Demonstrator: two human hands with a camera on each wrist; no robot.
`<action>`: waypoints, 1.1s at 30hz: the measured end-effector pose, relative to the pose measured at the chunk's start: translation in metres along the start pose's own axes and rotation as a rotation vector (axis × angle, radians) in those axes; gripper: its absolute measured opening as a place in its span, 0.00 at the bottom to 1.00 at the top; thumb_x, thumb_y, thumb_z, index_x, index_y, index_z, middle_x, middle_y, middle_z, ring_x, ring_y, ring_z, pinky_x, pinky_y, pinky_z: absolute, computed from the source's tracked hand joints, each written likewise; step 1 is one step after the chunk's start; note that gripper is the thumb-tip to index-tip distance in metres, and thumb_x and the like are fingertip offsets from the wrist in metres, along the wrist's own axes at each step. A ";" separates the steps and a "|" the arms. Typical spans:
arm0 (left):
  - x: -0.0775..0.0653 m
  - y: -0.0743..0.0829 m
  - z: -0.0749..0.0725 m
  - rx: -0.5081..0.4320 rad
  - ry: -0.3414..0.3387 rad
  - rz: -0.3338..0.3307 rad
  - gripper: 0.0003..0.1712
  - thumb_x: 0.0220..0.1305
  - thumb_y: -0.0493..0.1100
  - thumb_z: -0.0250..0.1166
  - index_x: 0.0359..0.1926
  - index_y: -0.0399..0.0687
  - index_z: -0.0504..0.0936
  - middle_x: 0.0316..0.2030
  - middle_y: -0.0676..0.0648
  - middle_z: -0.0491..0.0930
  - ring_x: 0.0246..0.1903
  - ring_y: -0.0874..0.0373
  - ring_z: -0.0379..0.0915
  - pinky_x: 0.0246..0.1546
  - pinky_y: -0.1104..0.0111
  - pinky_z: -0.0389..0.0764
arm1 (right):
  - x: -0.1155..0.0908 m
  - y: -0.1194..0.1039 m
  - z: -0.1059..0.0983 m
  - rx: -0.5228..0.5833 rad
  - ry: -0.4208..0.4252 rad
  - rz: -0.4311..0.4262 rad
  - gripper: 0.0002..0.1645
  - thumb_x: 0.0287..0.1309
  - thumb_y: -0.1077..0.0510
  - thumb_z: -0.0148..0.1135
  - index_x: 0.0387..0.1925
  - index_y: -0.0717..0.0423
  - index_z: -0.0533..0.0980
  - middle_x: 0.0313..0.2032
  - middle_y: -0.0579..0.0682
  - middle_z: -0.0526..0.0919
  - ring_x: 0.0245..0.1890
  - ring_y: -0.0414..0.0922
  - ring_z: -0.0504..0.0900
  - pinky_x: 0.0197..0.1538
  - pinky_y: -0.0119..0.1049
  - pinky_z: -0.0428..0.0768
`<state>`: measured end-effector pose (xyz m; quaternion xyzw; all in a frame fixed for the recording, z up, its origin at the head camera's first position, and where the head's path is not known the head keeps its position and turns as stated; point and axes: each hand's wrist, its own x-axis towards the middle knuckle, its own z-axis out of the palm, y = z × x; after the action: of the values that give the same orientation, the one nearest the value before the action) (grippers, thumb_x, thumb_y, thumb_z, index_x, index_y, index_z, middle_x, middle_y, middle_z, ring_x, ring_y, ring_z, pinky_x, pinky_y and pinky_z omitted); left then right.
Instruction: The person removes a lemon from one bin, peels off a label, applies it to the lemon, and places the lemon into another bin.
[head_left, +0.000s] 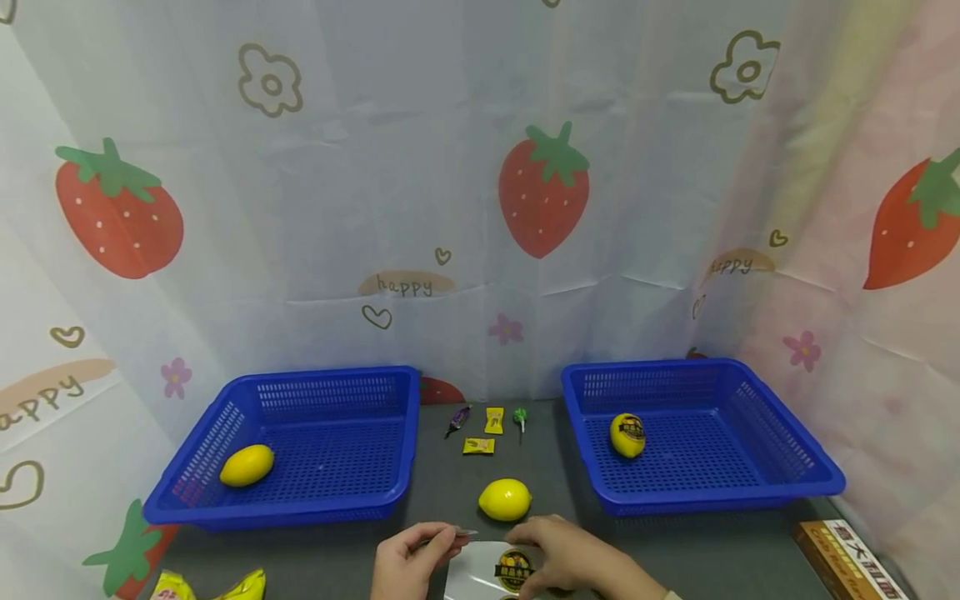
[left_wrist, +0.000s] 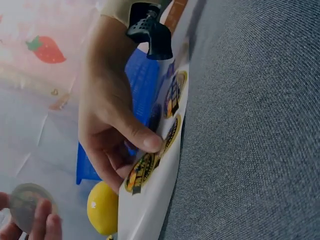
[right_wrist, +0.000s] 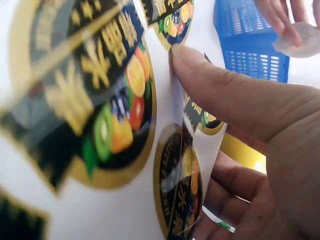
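Note:
My left hand point(head_left: 411, 560) pinches a round peeled sticker point(head_left: 467, 532) by its edge; the left wrist view shows it as a translucent disc. My right hand point(head_left: 572, 554) grips a white sticker sheet point(head_left: 471, 573), with the thumb on its printed face and the other fingers behind it in the right wrist view. The sheet bears several round black-and-gold labels point(right_wrist: 177, 185) with fruit pictures. Just beyond both hands a yellow lemon point(head_left: 506, 500) lies on the dark grey cloth. The near part of the sheet is cut off by the head view's lower edge.
A blue basket point(head_left: 281, 515) at left holds a plain lemon point(head_left: 247, 466). The right blue basket point(head_left: 720, 500) holds a labelled lemon point(head_left: 627, 436). Several wrapped candies point(head_left: 478, 447) lie between them. Yellow packets point(head_left: 174, 587) sit front left, a brown box point(head_left: 847, 562) front right.

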<state>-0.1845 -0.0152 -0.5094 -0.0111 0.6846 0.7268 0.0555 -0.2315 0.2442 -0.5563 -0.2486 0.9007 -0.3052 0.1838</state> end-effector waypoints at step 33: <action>0.013 -0.005 -0.001 -0.034 0.010 -0.182 0.17 0.60 0.37 0.74 0.46 0.31 0.80 0.44 0.36 0.83 0.37 0.56 0.83 0.39 0.61 0.88 | -0.012 -0.045 0.003 -0.071 0.148 -0.017 0.27 0.45 0.45 0.81 0.50 0.38 0.84 0.39 0.32 0.78 0.39 0.31 0.71 0.42 0.32 0.76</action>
<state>-0.1972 -0.0151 -0.5158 -0.0777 0.6684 0.7303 0.1178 -0.2058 0.2185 -0.5275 -0.2393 0.9199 -0.2922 0.1051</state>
